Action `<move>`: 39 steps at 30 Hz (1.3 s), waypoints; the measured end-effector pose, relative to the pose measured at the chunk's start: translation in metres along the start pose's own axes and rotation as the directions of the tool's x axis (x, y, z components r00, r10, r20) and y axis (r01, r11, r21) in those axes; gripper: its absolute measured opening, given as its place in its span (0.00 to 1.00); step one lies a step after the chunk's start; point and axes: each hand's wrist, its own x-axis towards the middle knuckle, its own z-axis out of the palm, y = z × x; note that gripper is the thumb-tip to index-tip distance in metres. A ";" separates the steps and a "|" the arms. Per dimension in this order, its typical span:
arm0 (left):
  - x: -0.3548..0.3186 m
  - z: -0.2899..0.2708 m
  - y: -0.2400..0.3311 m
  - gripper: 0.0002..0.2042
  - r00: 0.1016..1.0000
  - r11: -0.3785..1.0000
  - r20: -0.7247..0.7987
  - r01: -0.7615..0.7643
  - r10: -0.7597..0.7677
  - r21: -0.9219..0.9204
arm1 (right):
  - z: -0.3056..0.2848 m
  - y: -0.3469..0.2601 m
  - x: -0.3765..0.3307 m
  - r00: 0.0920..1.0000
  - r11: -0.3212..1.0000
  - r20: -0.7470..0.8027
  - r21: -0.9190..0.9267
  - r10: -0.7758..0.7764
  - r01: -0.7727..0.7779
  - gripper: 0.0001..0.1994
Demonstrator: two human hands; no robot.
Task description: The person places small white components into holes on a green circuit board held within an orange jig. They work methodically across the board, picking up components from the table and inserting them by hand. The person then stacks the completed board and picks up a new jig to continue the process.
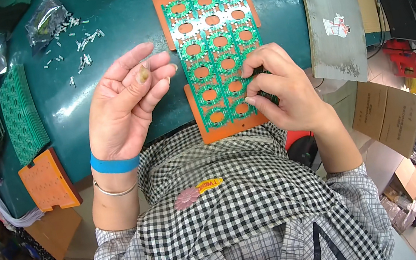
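The green circuit board sheet (pixel 211 56) lies on an orange tray (pixel 163 22), near the worktop's (pixel 135 15) front edge. The right hand (pixel 283 88) is at its right side, fingers bent toward the thumb — I cannot tell whether its grip holds anything. The left hand (pixel 122 100), palm up, curls loosely beside the sheet — its grip's contents are unclear too. Small white parts (pixel 86 61) lie scattered beyond.

bright; white glare on green board (pixel 214 56), teal tabletop (pixel 64 108) (edges bowed, corners black).
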 end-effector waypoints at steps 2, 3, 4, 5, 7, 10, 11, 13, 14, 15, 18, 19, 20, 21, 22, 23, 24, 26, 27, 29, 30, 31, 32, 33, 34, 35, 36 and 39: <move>-0.002 -0.001 -0.001 0.19 1.000 1.000 0.006 0.000 0.000 0.022 | 0.001 0.001 0.000 1.000 1.000 0.001 -0.016 -0.013 0.013 0.10; -0.002 -0.001 -0.002 0.17 1.000 0.999 0.011 -0.010 0.010 0.045 | 0.001 0.001 0.000 1.000 0.999 -0.003 -0.027 -0.027 0.027 0.10; -0.003 0.001 -0.002 0.16 1.000 0.997 0.017 -0.020 0.019 0.068 | 0.002 0.002 0.001 0.999 0.998 -0.006 -0.038 -0.040 0.040 0.10; -0.003 0.002 -0.003 0.14 0.999 0.995 0.023 -0.030 0.028 0.091 | 0.003 0.001 0.001 0.999 0.998 -0.001 -0.048 -0.039 0.039 0.10; -0.003 0.005 -0.004 0.12 0.999 0.995 0.028 -0.036 0.033 0.098 | 0.007 -0.002 0.002 0.999 0.997 0.008 -0.068 -0.036 0.036 0.10; -0.004 0.013 -0.004 0.09 0.999 0.992 0.022 -0.043 0.041 0.120 | 0.007 -0.005 0.002 0.997 0.990 0.065 -0.126 -0.051 0.059 0.10; -0.004 0.016 -0.005 0.08 0.999 0.991 0.018 -0.045 0.043 0.130 | 0.006 -0.006 0.001 0.995 0.988 0.087 -0.142 -0.048 0.061 0.11; -0.004 0.015 -0.006 0.07 0.999 0.992 0.052 -0.018 0.011 0.123 | 0.004 -0.007 0.002 0.990 0.983 0.131 -0.171 -0.050 0.072 0.11; -0.004 0.015 -0.007 0.07 0.998 0.993 0.069 -0.004 -0.004 0.120 | 0.001 -0.007 0.003 0.992 0.988 0.117 -0.143 -0.049 0.065 0.12; -0.003 0.017 -0.012 0.07 0.999 0.991 0.048 -0.028 0.022 0.128 | 0.000 -0.005 0.003 0.994 0.991 0.099 -0.119 -0.048 0.059 0.12; -0.002 0.026 -0.023 0.06 0.996 0.987 0.009 -0.086 0.085 0.140 | -0.007 -0.010 0.015 0.999 0.998 0.000 -0.026 -0.053 0.053 0.12; -0.002 0.027 -0.023 0.06 0.998 0.991 0.008 -0.056 0.056 0.123 | -0.009 -0.012 0.019 0.998 0.999 -0.041 0.003 -0.049 0.049 0.12; -0.002 0.028 -0.023 0.06 1.000 0.994 0.007 -0.027 0.026 0.107 | -0.009 -0.014 0.023 0.995 0.998 -0.080 0.015 -0.052 0.054 0.12; -0.002 0.030 -0.024 0.06 1.000 0.996 0.010 0.004 -0.005 0.090 | -0.007 -0.017 0.028 0.991 0.998 -0.116 0.026 -0.059 0.063 0.12; -0.002 0.032 -0.025 0.06 1.000 0.997 0.002 0.023 -0.024 0.076 | -0.005 -0.021 0.033 0.986 0.997 -0.152 0.037 -0.066 0.072 0.12; -0.003 0.034 -0.026 0.06 1.000 0.997 0.005 0.031 -0.031 0.070 | -0.003 -0.025 0.039 0.980 0.996 -0.187 0.047 -0.072 0.082 0.12; -0.003 0.036 -0.027 0.06 0.999 0.997 0.010 0.040 -0.041 0.061 | -0.001 -0.028 0.044 0.975 0.995 -0.206 0.038 -0.088 0.098 0.12; -0.001 0.035 -0.029 0.06 0.998 0.998 0.036 0.058 -0.059 0.029 | 0.004 -0.031 0.050 0.957 0.991 -0.264 0.024 -0.121 0.132 0.12; -0.002 0.035 -0.030 0.06 0.998 0.998 0.034 0.060 -0.061 0.024 | 0.007 -0.031 0.053 0.947 0.988 -0.290 0.021 -0.139 0.151 0.12; -0.003 0.036 -0.032 0.06 0.997 0.998 0.030 0.065 -0.065 0.012 | 0.010 -0.031 0.056 0.936 0.985 -0.314 0.011 -0.161 0.174 0.12; -0.002 0.033 -0.033 0.06 0.994 0.997 0.074 0.075 -0.075 0.008 | 0.009 -0.029 0.057 0.932 0.981 -0.313 -0.003 -0.183 0.192 0.12; -0.002 0.034 -0.033 0.06 0.995 0.997 0.068 0.073 -0.074 0.009 | 0.009 -0.028 0.058 0.928 0.978 -0.312 -0.018 -0.205 0.210 0.12; -0.002 0.035 -0.034 0.06 0.995 0.997 0.063 0.072 -0.072 0.011 | 0.008 -0.027 0.059 0.932 0.978 -0.299 -0.015 -0.203 0.208 0.11; -0.002 0.035 -0.035 0.06 0.996 0.997 0.057 0.070 -0.071 0.011 | 0.006 -0.026 0.060 0.937 0.978 -0.284 -0.013 -0.202 0.207 0.11; -0.002 0.036 -0.036 0.06 0.997 0.998 0.054 0.049 -0.052 0.043 | 0.004 -0.025 0.060 0.942 0.979 -0.269 -0.010 -0.200 0.205 0.10; -0.003 0.036 -0.037 0.06 0.998 0.997 0.051 0.029 -0.033 0.074 | 0.003 -0.024 0.060 0.956 0.981 -0.262 0.107 -0.130 0.163 0.09; -0.002 0.037 -0.038 0.06 0.999 0.994 0.052 0.011 -0.016 0.105 | 0.000 -0.023 0.060 0.967 0.969 -0.248 0.218 -0.059 0.115 0.08; -0.002 0.046 -0.037 0.05 0.999 0.976 -0.026 -0.039 0.046 0.215 | -0.017 0.003 0.069 0.963 0.959 -0.269 0.275 0.009 0.068 0.04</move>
